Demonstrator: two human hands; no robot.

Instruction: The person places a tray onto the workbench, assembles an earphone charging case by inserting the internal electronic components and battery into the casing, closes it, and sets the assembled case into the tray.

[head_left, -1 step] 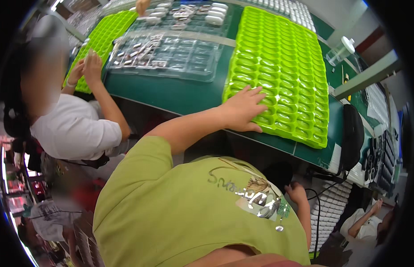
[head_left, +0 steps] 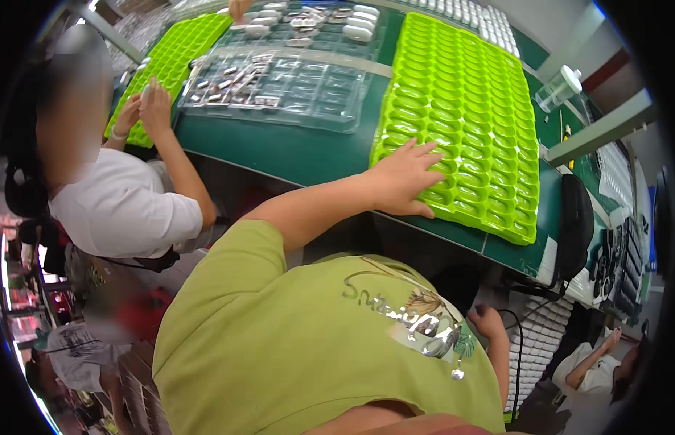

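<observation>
Change: nothing has moved since the earlier frame; I see my left hand (head_left: 404, 177) resting as before.
Head view: left hand lies flat, fingers spread, holding nothing, on the near edge of the green moulded tray (head_left: 468, 109) on the surface (head_left: 294, 152).
Right hand (head_left: 488, 321): low by my side; grip I cannot tell.
Handling: I judge the tray light, thin, flexible; take it by the rim.
Nearby: clear tray (head_left: 294, 80); a co-worker's hands (head_left: 145, 109).

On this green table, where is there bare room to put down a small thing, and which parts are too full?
Bare green table shows between the clear blister tray and the near edge, left of the large green moulded tray under the left hand. A thin strip runs right of that tray. It is crowded at the far side with white parts, and at the left by the co-worker's hands.
</observation>
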